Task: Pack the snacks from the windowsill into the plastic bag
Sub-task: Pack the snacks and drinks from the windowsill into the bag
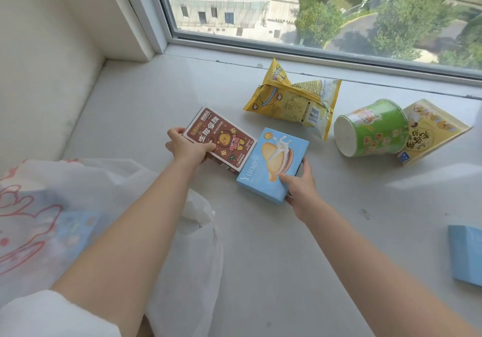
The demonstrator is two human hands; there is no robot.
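On the windowsill (260,232), the left hand (186,146) has its fingers clamped on the brown biscuit box (221,136); the right hand (300,184) grips the blue Yuogee box (271,164) beside the plastic bag (52,219)

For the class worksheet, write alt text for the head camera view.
A person's left hand grips a brown box and the right hand a blue biscuit box on a windowsill, beside a plastic bag.

A room high up in a building: a wide white windowsill (260,232) and a big window (313,10) looking down on trees.
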